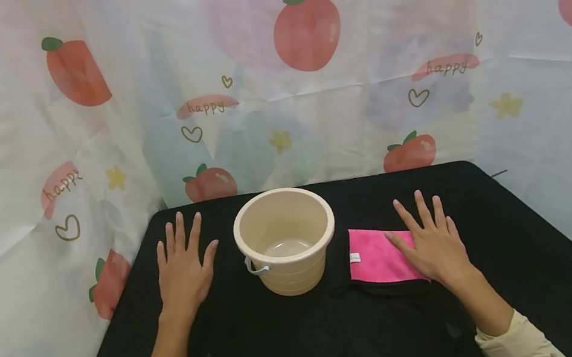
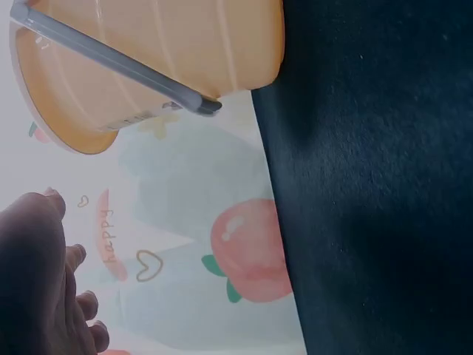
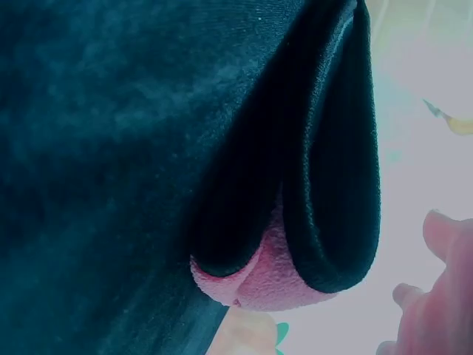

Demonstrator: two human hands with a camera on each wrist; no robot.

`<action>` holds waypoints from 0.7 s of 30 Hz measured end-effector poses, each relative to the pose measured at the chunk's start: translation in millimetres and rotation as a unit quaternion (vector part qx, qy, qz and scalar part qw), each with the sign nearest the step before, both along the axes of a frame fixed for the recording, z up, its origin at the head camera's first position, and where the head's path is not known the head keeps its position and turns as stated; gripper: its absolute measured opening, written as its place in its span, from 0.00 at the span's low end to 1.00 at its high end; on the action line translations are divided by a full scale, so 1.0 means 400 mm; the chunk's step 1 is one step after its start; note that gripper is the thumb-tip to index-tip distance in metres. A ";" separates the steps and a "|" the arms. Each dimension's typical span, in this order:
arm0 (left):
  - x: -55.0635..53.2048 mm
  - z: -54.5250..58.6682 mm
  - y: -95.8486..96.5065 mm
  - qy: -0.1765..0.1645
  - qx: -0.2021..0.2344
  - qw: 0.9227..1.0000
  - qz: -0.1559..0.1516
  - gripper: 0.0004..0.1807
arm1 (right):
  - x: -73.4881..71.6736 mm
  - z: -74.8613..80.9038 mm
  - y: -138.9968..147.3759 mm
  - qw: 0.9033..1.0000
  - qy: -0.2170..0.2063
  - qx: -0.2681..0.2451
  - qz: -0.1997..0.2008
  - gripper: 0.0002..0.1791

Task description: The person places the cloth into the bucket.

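Fingers [image 1: 179, 233] spread, left hand [image 1: 181, 275] is hovering beside cream plastic bucket [image 1: 294, 275], right hand [image 1: 435, 249] over rectangular pink cloth [image 1: 376, 257], best edge-pinched.

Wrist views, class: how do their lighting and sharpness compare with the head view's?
Head view: fairly even light, bucket and cloth clear; left wrist view: left hand dark against a pale backdrop, table tinted blue; right wrist view: backdrop washed nearly white, right hand hazy and soft-edged.

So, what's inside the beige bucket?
In the beige bucket, the far inner wall and part of the bottom show, with no object visible. The near rim hides the rest of the bottom.
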State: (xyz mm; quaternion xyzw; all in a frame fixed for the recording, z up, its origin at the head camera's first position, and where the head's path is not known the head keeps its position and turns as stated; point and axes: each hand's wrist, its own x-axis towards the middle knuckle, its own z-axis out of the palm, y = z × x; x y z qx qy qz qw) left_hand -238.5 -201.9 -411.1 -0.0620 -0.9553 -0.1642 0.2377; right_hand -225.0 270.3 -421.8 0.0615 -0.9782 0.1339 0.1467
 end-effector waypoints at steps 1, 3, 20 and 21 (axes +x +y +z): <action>-0.001 0.000 0.002 0.002 0.001 1.000 -0.002 0.39 | 0.000 -0.001 0.000 1.000 -0.001 -0.001 0.000 0.45; -0.003 -0.002 0.006 0.005 0.005 1.000 -0.007 0.39 | 0.000 -0.002 0.001 1.000 -0.002 -0.001 0.000 0.44; -0.013 -0.008 0.065 -0.018 0.044 0.996 -0.076 0.36 | 0.007 -0.008 0.003 1.000 -0.031 -0.003 -0.002 0.44; -0.013 -0.008 0.068 -0.023 0.056 0.995 -0.085 0.36 | 0.007 -0.008 0.002 1.000 -0.031 -0.003 -0.003 0.44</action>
